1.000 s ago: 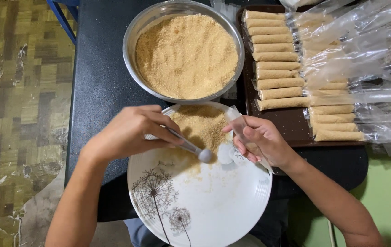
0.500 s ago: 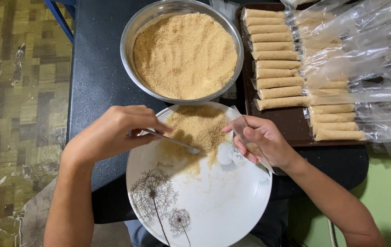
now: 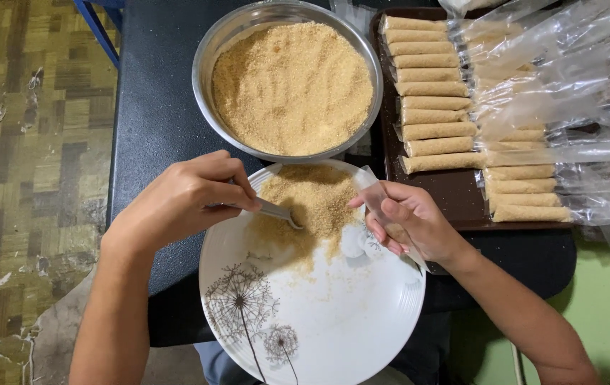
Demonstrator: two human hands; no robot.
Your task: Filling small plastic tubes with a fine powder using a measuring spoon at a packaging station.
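Over the white plate (image 3: pixel 333 314), the left hand (image 3: pixel 184 199) pinches a metal spoon (image 3: pixel 276 212), its bowl dug into the brown crumb heap (image 3: pixel 312 203) on the plate's far side. At the plate's right rim, the right hand (image 3: pixel 408 221) grips what looks like a clear plastic sleeve (image 3: pixel 370 187). Beyond the plate sits a steel bowl (image 3: pixel 209 53) of crumbs; right of the plate, a tray (image 3: pixel 455 189) of rolls (image 3: pixel 433 93).

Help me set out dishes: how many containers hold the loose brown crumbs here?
2. A metal bowl full of crumbs stands at the top of the dark table; a white plate with a smaller heap sits below it, touching its rim. None seem hidden.
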